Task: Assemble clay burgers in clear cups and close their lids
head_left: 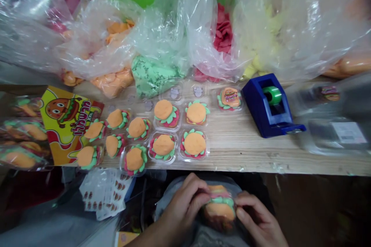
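Your left hand (182,208) and right hand (256,218) hid part of the burger-shaped piece (219,209), both arms ran off the bottom edge, and the sticker sheets (102,193) below the desk's front edge (232,172) were too small to read.

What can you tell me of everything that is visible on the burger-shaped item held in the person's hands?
The burger-shaped item is a small imitation burger; its material is hard to tell. Orange bun-like layers sit with a green lettuce-like frill and a pink layer, and its lower part looks dark and shadowed. A clear plastic film seems to cover it. It is held tilted between the left hand and right hand, whose fingers press its sides.
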`<state>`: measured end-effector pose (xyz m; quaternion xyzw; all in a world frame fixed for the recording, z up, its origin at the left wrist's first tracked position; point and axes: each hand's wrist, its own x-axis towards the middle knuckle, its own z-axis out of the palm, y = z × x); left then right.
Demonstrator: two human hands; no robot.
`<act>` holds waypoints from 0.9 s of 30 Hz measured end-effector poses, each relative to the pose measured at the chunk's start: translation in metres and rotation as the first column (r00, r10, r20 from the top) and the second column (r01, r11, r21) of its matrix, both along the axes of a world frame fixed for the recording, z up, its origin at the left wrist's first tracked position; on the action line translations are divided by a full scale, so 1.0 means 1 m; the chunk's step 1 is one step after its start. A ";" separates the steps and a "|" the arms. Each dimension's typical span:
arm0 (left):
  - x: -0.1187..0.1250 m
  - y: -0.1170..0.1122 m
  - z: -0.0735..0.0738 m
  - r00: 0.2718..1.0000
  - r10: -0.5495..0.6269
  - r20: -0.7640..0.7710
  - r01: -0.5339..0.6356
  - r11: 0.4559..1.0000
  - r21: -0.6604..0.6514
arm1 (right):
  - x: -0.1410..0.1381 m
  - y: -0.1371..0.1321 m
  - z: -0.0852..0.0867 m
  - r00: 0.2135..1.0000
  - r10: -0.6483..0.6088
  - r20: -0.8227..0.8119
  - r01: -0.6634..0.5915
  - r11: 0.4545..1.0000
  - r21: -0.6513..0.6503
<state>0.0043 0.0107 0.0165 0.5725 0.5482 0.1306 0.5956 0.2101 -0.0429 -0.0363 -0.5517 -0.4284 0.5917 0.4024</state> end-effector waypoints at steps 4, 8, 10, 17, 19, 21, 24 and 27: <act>0.005 0.011 0.007 0.992 -0.125 -0.007 0.125 0.984 0.124 | -0.002 0.004 0.005 1.000 0.013 0.004 -0.013 1.000 0.011; 0.002 0.025 0.008 0.951 -0.307 -0.045 0.309 0.924 0.227 | -0.007 0.006 0.011 0.996 0.082 -0.022 -0.081 0.995 0.065; 0.000 0.028 0.005 0.935 -0.351 -0.053 0.354 0.907 0.230 | -0.011 0.006 0.014 0.997 0.068 -0.022 -0.066 0.996 0.064; -0.001 0.021 -0.005 0.979 -0.205 -0.019 0.205 0.963 0.175 | -0.018 0.007 0.022 0.996 -0.016 -0.085 0.010 0.998 -0.069; -0.001 0.017 -0.007 0.987 -0.158 0.002 0.156 0.976 0.152 | -0.018 0.005 0.021 0.992 -0.018 -0.127 0.002 0.992 -0.127; -0.001 0.011 -0.009 0.997 -0.075 0.030 0.071 0.991 0.116 | -0.019 0.003 0.018 0.981 -0.082 -0.173 0.045 0.977 -0.208; -0.003 0.000 -0.014 0.989 0.106 0.099 -0.104 0.994 -0.024 | -0.023 -0.002 0.011 0.916 -0.290 -0.278 0.179 0.914 -0.364; -0.005 -0.007 -0.014 0.969 0.201 0.143 -0.177 0.970 -0.168 | -0.025 -0.005 0.006 0.850 -0.396 -0.348 0.223 0.868 -0.443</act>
